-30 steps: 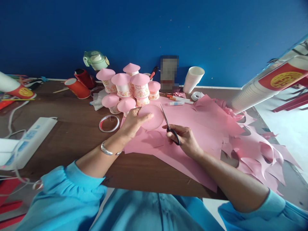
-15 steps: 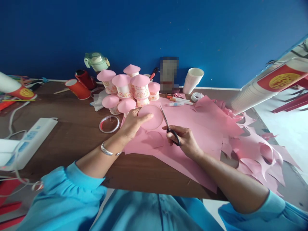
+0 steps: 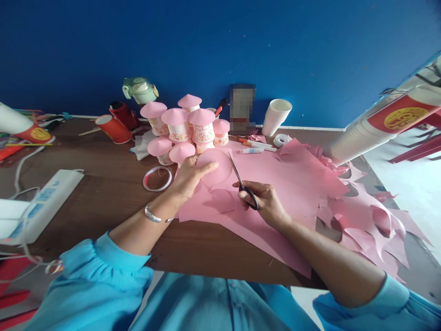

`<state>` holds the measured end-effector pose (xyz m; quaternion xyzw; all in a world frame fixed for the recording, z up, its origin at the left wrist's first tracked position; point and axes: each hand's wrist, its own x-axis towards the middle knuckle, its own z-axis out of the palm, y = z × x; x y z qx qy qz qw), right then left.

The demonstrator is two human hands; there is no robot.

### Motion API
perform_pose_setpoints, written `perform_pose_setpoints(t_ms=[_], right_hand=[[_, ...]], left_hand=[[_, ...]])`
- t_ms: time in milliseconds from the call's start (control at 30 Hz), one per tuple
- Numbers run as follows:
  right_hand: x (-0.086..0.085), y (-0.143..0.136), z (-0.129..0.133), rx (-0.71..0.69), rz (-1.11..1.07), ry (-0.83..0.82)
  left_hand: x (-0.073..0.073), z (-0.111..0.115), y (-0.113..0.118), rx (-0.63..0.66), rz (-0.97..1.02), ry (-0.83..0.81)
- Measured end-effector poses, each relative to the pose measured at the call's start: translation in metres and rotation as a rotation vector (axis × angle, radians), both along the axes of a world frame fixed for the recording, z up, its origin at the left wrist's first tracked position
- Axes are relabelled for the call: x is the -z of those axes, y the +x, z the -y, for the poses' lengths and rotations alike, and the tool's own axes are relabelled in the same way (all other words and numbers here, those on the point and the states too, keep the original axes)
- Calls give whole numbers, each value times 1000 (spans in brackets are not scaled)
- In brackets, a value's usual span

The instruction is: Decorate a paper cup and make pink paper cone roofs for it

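While our left hand [image 3: 189,177] pinches the pink disc [image 3: 216,168] between thumb and fingers over the pink sheet [image 3: 292,193], our right hand [image 3: 265,200] curls closed around the scissors [image 3: 241,183], their tips just beside the disc's edge. Right of the sheet we see offcuts [image 3: 361,202]; to its left, a ring of tape [image 3: 146,181] on the surface [image 3: 103,193]. Markers [image 3: 267,147] lie toward its far side, pink-roofed cups [image 3: 203,131] at its far left, and beyond it, white cups [image 3: 274,122].
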<state>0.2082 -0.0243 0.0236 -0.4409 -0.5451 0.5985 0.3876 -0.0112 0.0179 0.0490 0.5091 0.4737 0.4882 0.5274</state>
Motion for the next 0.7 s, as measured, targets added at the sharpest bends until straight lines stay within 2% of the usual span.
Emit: perform_pose_setpoints(t_ms=[467,700], right_hand=[[-1,-1,1,6,-21,-2],[0,-2,1,6,-45,-24]], left_hand=[[1,-1,0,-26,58,-26],[-11,1,2,-33,-35,33]])
